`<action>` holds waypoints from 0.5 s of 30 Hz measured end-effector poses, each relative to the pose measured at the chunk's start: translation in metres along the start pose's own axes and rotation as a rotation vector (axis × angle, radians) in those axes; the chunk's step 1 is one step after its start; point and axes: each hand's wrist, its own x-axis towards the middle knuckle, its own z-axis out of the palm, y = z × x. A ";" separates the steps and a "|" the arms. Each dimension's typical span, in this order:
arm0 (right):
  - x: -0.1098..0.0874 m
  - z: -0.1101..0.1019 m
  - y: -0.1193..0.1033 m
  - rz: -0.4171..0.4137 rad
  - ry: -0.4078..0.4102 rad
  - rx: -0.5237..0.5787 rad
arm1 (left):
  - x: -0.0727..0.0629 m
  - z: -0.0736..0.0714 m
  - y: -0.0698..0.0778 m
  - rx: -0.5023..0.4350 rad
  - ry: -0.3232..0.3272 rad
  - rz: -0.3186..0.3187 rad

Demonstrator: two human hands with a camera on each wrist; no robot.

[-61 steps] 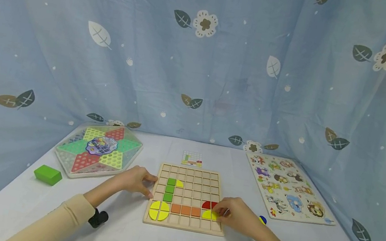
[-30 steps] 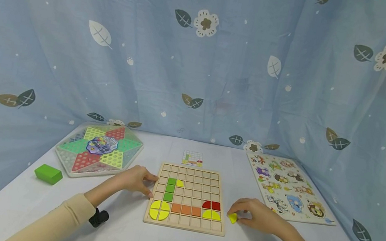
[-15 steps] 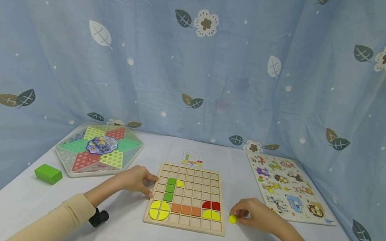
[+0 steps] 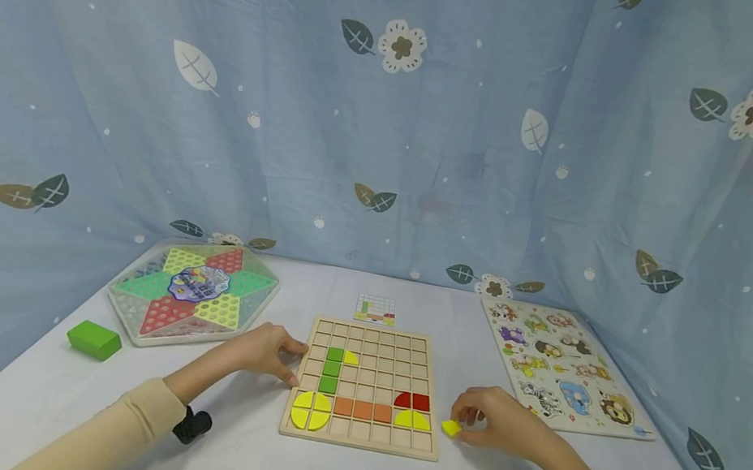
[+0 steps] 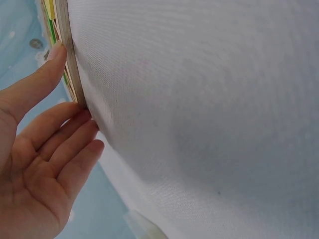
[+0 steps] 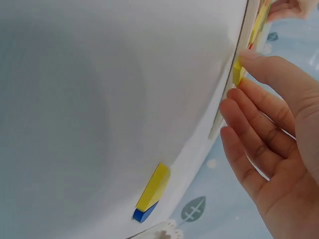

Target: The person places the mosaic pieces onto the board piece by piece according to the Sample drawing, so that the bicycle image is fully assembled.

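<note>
My left hand [image 4: 265, 349] rests against the left edge of a wooden grid board [image 4: 352, 437]. In the left wrist view the thumb touches the board's side, with the other fingers loosely extended at its corner. Just off the board's right edge, my right hand [image 4: 498, 420] pinches a small yellow quarter-circle piece [image 4: 451, 428] between thumb and index finger. Several pieces sit in the board: green squares [image 4: 330, 369], orange squares [image 4: 363, 409], two red pieces [image 4: 420, 401], and yellow quarter circles [image 4: 312, 410] at the lower left, with more at the lower right and upper middle.
A small printed pattern card [image 4: 375, 310] lies behind the board. To the left are a hexagonal marble game [image 4: 198, 309] and a green block [image 4: 94, 340]; to the right, an animal puzzle [image 4: 565, 372]. A yellow piece [image 6: 154, 186] and a blue one [image 6: 145, 212] lie on the table.
My right hand has drawn back from the board's lower right, leaving two yellow quarters there. It now pinches another yellow piece, whose tilt has shifted in the fingers. My left hand has stayed put.
</note>
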 end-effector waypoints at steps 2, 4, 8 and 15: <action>0.000 0.001 -0.004 -0.016 0.017 0.002 | 0.000 0.000 0.000 0.002 0.001 -0.003; 0.000 0.002 -0.008 -0.039 0.039 0.006 | 0.000 0.000 0.000 0.002 0.003 -0.003; 0.002 0.006 -0.019 -0.075 0.086 0.031 | 0.000 0.000 0.000 0.000 0.004 -0.001; 0.009 0.019 -0.039 -0.018 0.119 0.098 | -0.001 0.001 0.000 -0.010 0.002 -0.020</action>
